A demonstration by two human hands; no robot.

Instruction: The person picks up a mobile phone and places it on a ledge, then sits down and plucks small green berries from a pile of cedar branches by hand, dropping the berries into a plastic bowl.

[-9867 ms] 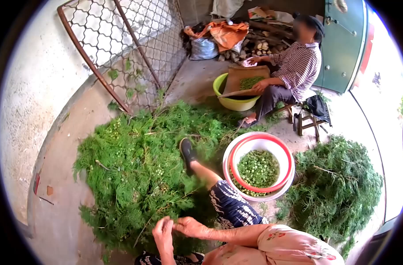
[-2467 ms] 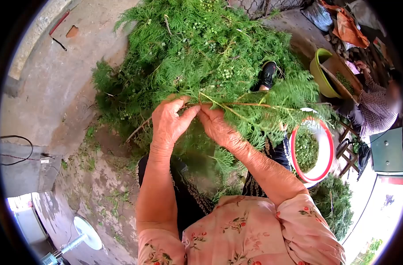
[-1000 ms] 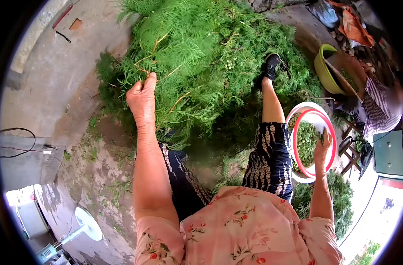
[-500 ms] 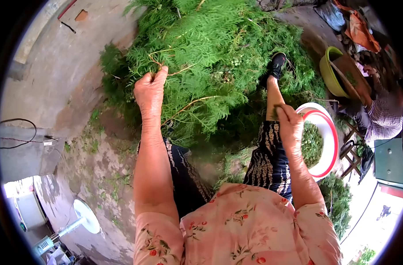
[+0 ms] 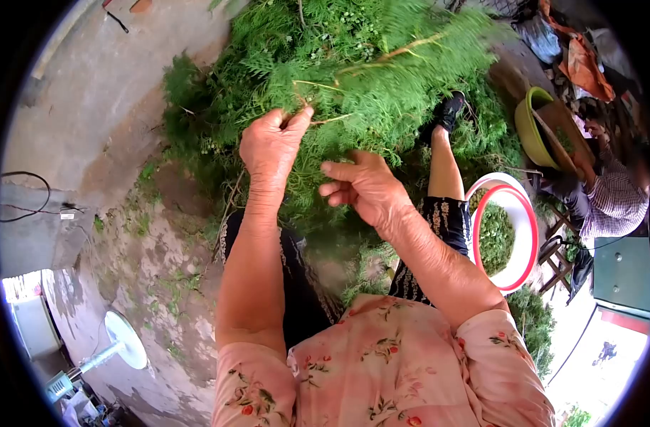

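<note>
My left hand [image 5: 275, 146] is closed round the cut end of a leafy green branch [image 5: 410, 78], whose brown stems spread up and to the right from my fingers. Lower and to the right, my right hand [image 5: 367, 188] has its fingers apart beside the foliage, with nothing visible between them. A big heap of feathery green branches [image 5: 218, 99] lies in front of me and under both hands. Right of my knee, a white basin with a red rim [image 5: 527, 235] holds small green sprigs.
A person [image 5: 616, 192] in a checked top sits at the right, near a yellow-green tub [image 5: 527, 128]. My shoe [image 5: 449, 110] rests among the branches. A white fan [image 5: 125, 340] stands at the lower left. A green cabinet [image 5: 626, 274] is at the far right.
My right hand has moved left from beside the basin to the foliage, and its fingers have spread. My left hand has shifted right with its branch, which now reaches further to the right.
</note>
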